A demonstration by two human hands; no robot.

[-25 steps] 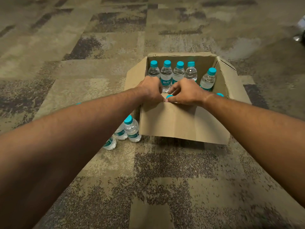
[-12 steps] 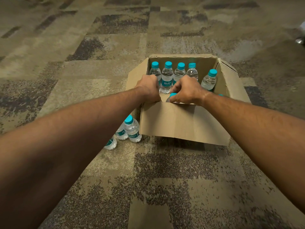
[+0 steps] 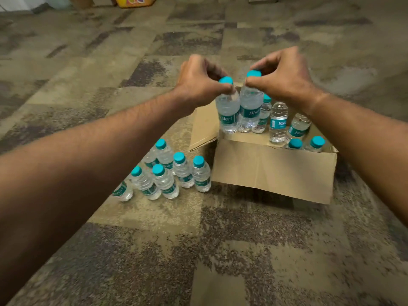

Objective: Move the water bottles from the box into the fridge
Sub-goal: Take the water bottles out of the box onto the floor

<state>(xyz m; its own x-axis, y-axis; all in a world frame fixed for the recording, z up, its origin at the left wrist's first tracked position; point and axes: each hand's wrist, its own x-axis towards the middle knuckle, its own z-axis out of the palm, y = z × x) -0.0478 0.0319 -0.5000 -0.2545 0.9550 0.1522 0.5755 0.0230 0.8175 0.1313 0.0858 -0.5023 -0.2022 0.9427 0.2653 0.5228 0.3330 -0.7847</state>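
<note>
An open cardboard box (image 3: 273, 171) sits on the carpet and holds several small clear water bottles (image 3: 278, 122) with teal caps. My left hand (image 3: 198, 81) pinches the neck of one bottle (image 3: 227, 111), lifted above the box. My right hand (image 3: 284, 76) pinches the cap of a second bottle (image 3: 250, 109) right beside it. Both bottles hang upright, side by side, over the box's far left part. The fridge is not in view.
Several more teal-capped bottles (image 3: 170, 175) stand in a cluster on the carpet just left of the box. A yellow object (image 3: 135, 1) and other items lie at the far top edge. Patterned carpet (image 3: 154, 250) spreads all around.
Both hands were down inside the box at the near wall; now each has come up holding a bottle. The view has shifted, showing more floor bottles at the left.
</note>
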